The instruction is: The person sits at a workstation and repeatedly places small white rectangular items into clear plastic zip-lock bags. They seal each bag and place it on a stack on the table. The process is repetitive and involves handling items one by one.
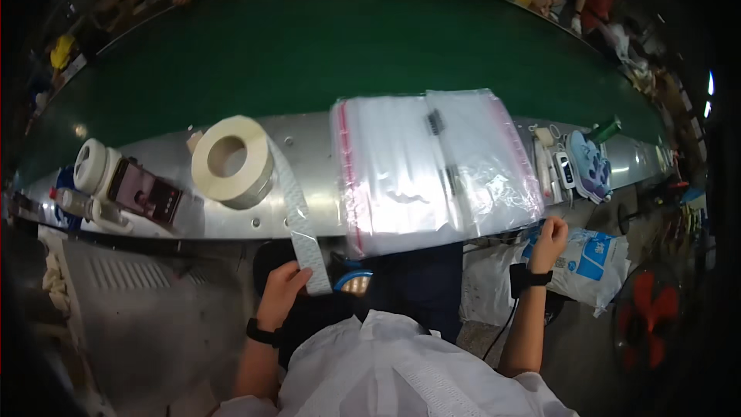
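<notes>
My left hand (282, 292) grips the loose end of a pale label strip (297, 220) that runs up to a big cream-coloured roll (230, 161) lying on the metal ledge (309, 139). My right hand (548, 241) is curled by the ledge's lower right edge, close to a blue and white plastic bag (590, 262); whether it holds anything is not visible. Two stacks of clear zip bags with red seals (432, 166) lie on the ledge between my hands. Both wrists carry black bands.
A green conveyor belt (324, 38) runs behind the ledge. A phone (145, 193) and a small white roll (91, 164) sit at the left. Small devices and a blue-white item (588, 166) lie at the right. Other people work across the belt. A red fan (652, 313) stands low right.
</notes>
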Available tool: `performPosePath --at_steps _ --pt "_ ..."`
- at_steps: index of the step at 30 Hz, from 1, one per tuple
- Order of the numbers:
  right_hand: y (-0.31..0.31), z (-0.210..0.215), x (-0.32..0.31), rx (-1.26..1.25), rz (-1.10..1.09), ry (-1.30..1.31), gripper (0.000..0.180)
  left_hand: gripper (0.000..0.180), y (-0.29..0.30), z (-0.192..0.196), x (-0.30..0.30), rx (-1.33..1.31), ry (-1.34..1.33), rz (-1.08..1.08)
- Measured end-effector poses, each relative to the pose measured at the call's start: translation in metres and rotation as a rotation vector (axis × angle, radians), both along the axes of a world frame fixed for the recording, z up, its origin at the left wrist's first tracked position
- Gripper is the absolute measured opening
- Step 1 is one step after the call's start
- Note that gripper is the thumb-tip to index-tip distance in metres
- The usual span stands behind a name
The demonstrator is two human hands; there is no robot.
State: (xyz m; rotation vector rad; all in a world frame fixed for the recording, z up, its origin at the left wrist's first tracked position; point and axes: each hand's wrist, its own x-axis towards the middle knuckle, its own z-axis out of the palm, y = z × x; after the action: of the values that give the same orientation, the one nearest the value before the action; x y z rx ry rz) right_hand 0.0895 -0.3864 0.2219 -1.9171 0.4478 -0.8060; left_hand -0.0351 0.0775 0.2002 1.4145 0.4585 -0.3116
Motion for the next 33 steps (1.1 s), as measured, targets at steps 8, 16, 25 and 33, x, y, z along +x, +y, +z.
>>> performPosePath --at_steps 8,16,25,33 --pt "0.223 0.036 -0.050 0.094 1.358 0.333 0.019 0.025 -0.021 0.039 0.020 -0.366 -0.027 0.032" --pt "0.252 0.029 -0.052 0.319 1.486 0.664 0.010 0.023 0.002 0.032 0.028 -0.478 -0.154 0.145" --pt "0.212 0.044 -0.049 0.393 1.541 0.798 0.007 0.051 0.028 0.033 0.044 -0.084 -0.330 0.474" --pt "0.226 0.048 -0.057 0.364 1.490 0.782 0.012 0.034 -0.013 0.045 -0.015 -0.224 -0.165 -0.061"
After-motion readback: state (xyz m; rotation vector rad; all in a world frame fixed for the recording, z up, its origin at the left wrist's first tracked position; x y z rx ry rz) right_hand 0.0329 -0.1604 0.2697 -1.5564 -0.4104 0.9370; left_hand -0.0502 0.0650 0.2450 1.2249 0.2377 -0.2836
